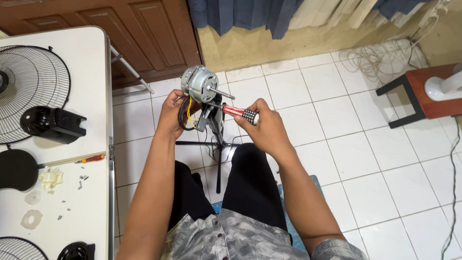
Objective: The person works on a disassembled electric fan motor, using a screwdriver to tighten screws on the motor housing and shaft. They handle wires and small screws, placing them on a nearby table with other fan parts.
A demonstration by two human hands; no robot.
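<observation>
- White tiled floor (365, 144); white table (91, 96) at left bearing a fan grille (29, 91).
- Left hand (172, 113) grips fan motor (198, 83).
- Right hand (264, 126) closed around red-handled screwdriver (238, 112).

White square floor tiles (365, 159) with dark grout cover the room, evenly lit; a yellowish wall (308, 41) rises behind, with blue curtains (240, 14) hanging over it. A brown panelled wooden cabinet (120, 24) stands at the upper left; a white tabletop (91, 96) fills the left edge; a low reddish bench (423, 96) sits right, near coiled cable (370, 60).
</observation>
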